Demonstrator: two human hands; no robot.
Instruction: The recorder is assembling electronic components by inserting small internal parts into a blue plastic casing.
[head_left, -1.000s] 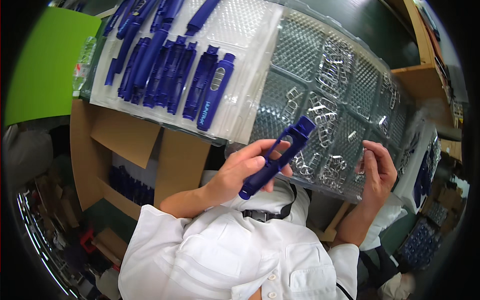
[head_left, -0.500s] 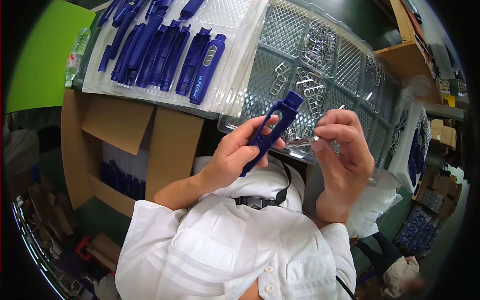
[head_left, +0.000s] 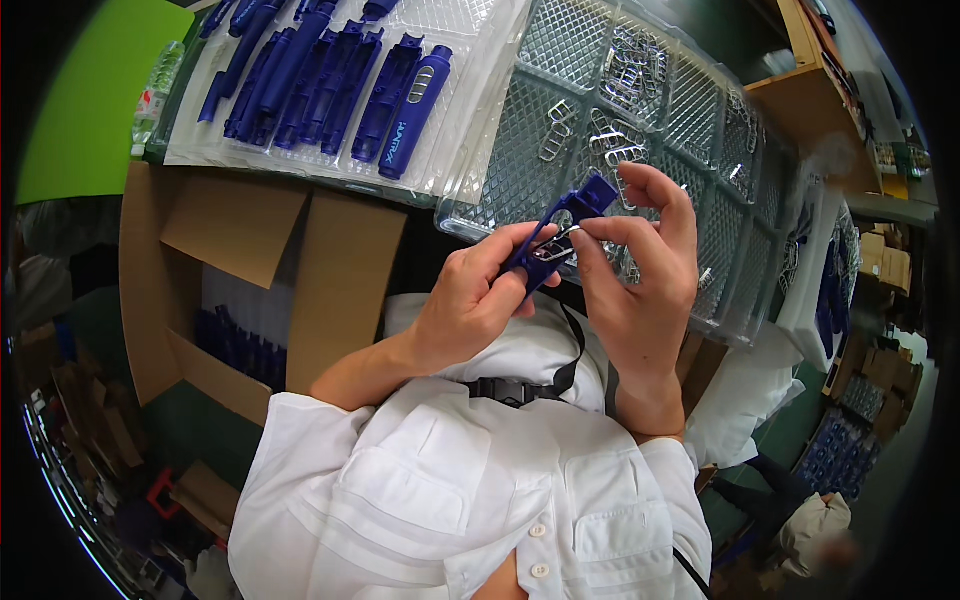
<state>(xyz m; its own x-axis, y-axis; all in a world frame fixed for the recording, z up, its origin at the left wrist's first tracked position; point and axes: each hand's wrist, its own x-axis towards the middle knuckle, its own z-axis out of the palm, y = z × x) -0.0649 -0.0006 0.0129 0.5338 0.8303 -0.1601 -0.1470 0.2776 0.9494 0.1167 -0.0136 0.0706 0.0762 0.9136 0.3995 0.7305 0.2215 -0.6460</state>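
Closed around a dark blue plastic housing shell point(head_left: 594, 197), my left hand point(head_left: 462, 295) keeps it tilted, with its hollow side up and its far end pointing up and to the right. My right hand point(head_left: 645, 260) pinches a small chrome trim frame point(head_left: 553, 247) between thumb and index finger, against the opening in the shell. The other right fingers are raised. Whether the frame is seated cannot be made out. Just beyond the hands lies a clear compartment tray point(head_left: 520, 115) with loose chrome frames point(head_left: 636, 72) in several of its sections.
At the far left, a clear plastic tray point(head_left: 470, 45) carries rows of blue housings point(head_left: 385, 100). An open cardboard box point(head_left: 345, 290) with blue parts inside stands below it. A bottle point(head_left: 155, 95) stands beside a green surface point(head_left: 75, 120). Another person point(head_left: 812, 530) is at lower right.
My right hand has moved left with the chrome frame and brought it to the shell. My left hand still grips the shell, now turned slightly.
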